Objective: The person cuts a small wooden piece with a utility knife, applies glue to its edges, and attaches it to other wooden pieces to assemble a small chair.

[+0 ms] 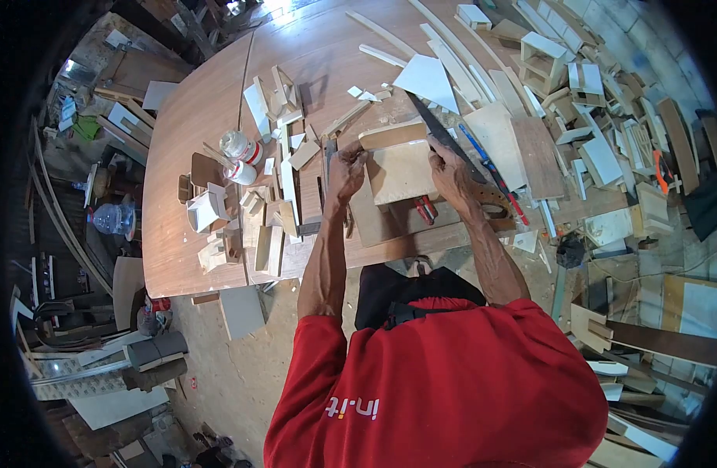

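Note:
A light wooden piece (401, 173) with a raised strip (393, 136) along its far edge is held at the table's near side. My left hand (347, 168) grips its left end, fingers closed at the far corner. On the other end, my right hand (450, 170) is closed round the right far corner. Beneath the piece lies a flat board (374, 222). A red tool (426, 210) rests just below its near edge. A handsaw (440, 129) lies beyond my right hand, its wooden handle (492, 204) to the right.
Glue jars (240, 147), a blue-and-red bar (483, 160) and wood offcuts (304, 154) lie on the table (194, 101). White and wooden panels (425, 82) are at the back. Piled scraps (600, 156) fill the right side; more material stands at the left.

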### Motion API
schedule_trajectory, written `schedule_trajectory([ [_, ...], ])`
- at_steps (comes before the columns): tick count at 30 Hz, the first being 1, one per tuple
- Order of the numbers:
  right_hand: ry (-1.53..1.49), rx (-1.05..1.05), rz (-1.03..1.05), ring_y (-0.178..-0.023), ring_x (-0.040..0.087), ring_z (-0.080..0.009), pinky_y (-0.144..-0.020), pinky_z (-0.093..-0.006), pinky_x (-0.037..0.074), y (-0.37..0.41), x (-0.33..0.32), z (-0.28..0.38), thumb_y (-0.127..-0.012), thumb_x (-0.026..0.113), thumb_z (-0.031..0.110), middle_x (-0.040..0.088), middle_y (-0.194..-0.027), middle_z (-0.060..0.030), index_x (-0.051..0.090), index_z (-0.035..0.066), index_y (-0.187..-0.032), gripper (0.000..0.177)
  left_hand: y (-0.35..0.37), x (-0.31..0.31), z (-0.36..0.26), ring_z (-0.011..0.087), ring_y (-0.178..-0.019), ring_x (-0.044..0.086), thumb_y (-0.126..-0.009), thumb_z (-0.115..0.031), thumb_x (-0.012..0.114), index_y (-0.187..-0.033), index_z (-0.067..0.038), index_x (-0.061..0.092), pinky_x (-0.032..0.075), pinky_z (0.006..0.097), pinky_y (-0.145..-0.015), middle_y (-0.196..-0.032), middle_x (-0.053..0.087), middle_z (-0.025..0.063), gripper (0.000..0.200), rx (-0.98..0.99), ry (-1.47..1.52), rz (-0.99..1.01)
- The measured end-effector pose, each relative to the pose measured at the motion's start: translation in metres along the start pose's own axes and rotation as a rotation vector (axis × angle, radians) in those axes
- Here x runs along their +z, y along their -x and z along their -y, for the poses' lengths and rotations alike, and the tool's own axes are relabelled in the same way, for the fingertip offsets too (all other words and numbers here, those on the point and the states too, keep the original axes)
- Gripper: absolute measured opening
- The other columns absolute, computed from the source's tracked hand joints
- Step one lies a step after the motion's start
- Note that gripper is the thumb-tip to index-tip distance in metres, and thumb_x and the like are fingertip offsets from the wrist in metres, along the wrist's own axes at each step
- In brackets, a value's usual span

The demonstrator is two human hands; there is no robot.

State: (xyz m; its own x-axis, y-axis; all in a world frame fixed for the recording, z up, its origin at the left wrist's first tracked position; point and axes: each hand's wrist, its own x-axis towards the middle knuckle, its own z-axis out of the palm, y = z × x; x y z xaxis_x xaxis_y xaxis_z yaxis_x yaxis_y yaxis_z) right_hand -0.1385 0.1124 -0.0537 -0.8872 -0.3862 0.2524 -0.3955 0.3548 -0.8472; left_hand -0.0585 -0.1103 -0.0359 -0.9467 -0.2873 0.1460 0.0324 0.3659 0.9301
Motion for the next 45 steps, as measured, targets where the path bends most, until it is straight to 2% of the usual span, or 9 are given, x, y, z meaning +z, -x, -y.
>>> schedule_trajectory([
  [8,-0.008,0.007,-0.019,-0.111,0.055,-0.0387,-0.094,-0.0407,0.045,0.0,0.001,0.004,-0.09,0.047,0.013,0.057,-0.118,-0.025,0.055,0.003,-0.123,0.036,-0.002,-0.008,-0.01,0.0099,-0.084,0.056,-0.086,-0.007,0.058,-0.1,0.002,0.062,0.044,0.0258,-0.078,-0.089,0.063,0.0023,0.017,-0.082,0.104,0.108],
  [14,0.003,0.033,-0.049,-0.108,0.056,-0.038,-0.092,-0.0413,0.046,0.002,0.005,0.004,-0.089,0.048,0.011,0.059,-0.114,-0.0248,0.054,0.0,-0.123,0.036,-0.005,-0.017,-0.006,0.0186,-0.107,0.055,-0.082,-0.013,0.065,-0.117,0.002,0.055,0.041,0.0322,-0.094,-0.111,0.062,0.0087,0.039,-0.14,0.257,0.225],
  [16,0.03,-0.013,-0.096,-0.106,0.057,-0.0378,-0.091,-0.0416,0.046,0.004,0.006,0.005,-0.089,0.048,0.011,0.059,-0.112,-0.0243,0.054,-0.001,-0.123,0.036,-0.002,-0.022,-0.029,0.0234,-0.12,0.047,-0.081,-0.025,0.069,-0.128,0.001,0.048,0.035,0.0366,-0.102,-0.122,0.057,0.0121,0.057,-0.161,0.292,0.169],
  [20,0.093,0.011,-0.139,-0.104,0.056,-0.0368,-0.09,-0.0419,0.046,0.012,0.007,0.012,-0.087,0.05,0.011,0.058,-0.111,-0.0217,0.051,-0.002,-0.124,0.039,-0.019,-0.046,-0.053,0.0247,-0.124,0.043,-0.081,-0.043,0.067,-0.135,-0.001,0.042,0.032,0.0382,-0.104,-0.127,0.055,0.0127,0.072,-0.117,0.244,0.258],
  [23,0.199,-0.039,-0.176,-0.106,0.053,-0.0357,-0.092,-0.0429,0.044,0.019,0.009,0.019,-0.085,0.053,0.012,0.054,-0.114,-0.0189,0.05,0.0,-0.125,0.042,-0.038,-0.057,-0.068,0.0235,-0.124,0.045,-0.082,-0.062,0.055,-0.135,-0.005,0.043,0.031,0.0435,-0.101,-0.127,0.056,0.0092,0.08,-0.147,0.086,0.386],
  [26,0.31,-0.09,-0.216,-0.109,0.049,-0.0353,-0.093,-0.0452,0.042,0.025,0.008,0.035,-0.082,0.055,0.013,0.05,-0.117,-0.0168,0.049,0.002,-0.126,0.046,-0.058,-0.054,-0.072,0.0219,-0.114,0.052,-0.086,-0.048,0.061,-0.128,0.003,0.049,0.038,0.0337,-0.1,-0.121,0.058,0.0126,0.067,-0.249,0.108,0.417],
  [31,0.314,-0.001,-0.197,-0.112,0.045,-0.0369,-0.095,-0.0476,0.038,0.032,0.009,0.047,-0.082,0.057,0.016,0.047,-0.12,-0.0193,0.048,0.003,-0.128,0.049,-0.079,-0.042,-0.079,0.0221,-0.11,0.054,-0.086,-0.047,0.062,-0.127,0.003,0.051,0.04,0.0336,-0.097,-0.12,0.059,0.0124,0.066,-0.202,0.05,0.532],
  [42,0.352,0.096,-0.216,-0.115,0.044,-0.0366,-0.097,-0.0478,0.036,0.037,0.019,0.055,-0.08,0.06,0.013,0.047,-0.122,-0.0185,0.047,0.004,-0.129,0.052,-0.107,-0.034,-0.044,0.0219,-0.114,0.051,-0.086,-0.05,0.057,-0.13,-0.013,0.054,0.045,0.0361,-0.087,-0.123,0.057,0.0055,0.057,-0.203,-0.069,0.799],
  [45,0.346,0.112,-0.22,-0.115,0.044,-0.0362,-0.098,-0.0471,0.036,0.036,0.022,0.055,-0.081,0.06,0.013,0.047,-0.122,-0.0184,0.047,0.004,-0.129,0.051,-0.105,-0.031,-0.042,0.0218,-0.114,0.05,-0.086,-0.05,0.058,-0.131,-0.012,0.052,0.047,0.0369,-0.088,-0.127,0.054,0.0056,0.059,-0.287,0.025,0.836],
])
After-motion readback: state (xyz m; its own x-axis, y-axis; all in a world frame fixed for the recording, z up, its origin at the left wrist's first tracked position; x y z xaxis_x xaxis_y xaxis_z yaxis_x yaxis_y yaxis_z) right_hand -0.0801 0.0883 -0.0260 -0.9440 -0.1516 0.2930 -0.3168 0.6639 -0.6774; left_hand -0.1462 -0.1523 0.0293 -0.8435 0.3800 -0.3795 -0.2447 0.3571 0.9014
